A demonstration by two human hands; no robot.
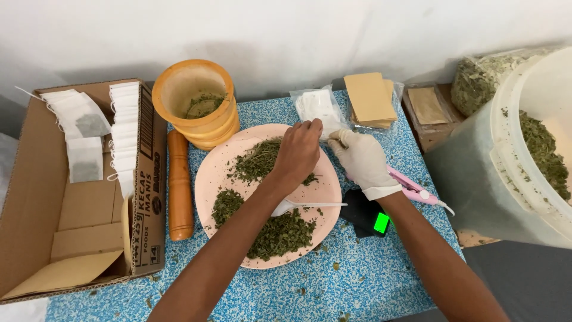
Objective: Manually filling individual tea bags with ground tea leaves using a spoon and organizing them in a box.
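Observation:
My bare left hand [298, 152] reaches over the far rim of a pink plate [208, 170], its fingertips pinched at a small white bag held between both hands. My right hand [362, 161], in a white glove, holds that bag from the right, just past the plate's edge. Heaps of dried green herb [280, 234] lie on the plate, along with a white plastic spoon [304, 206]. A clear packet of white empty bags [319, 106] lies just beyond my hands.
A wooden mortar [196, 110] and pestle [180, 185] stand left of the plate. A cardboard box [146, 179] holds filled white bags. A small black scale [366, 216], pink sealer [411, 186], brown envelopes [369, 98] and a translucent tub of herb [530, 149] sit right.

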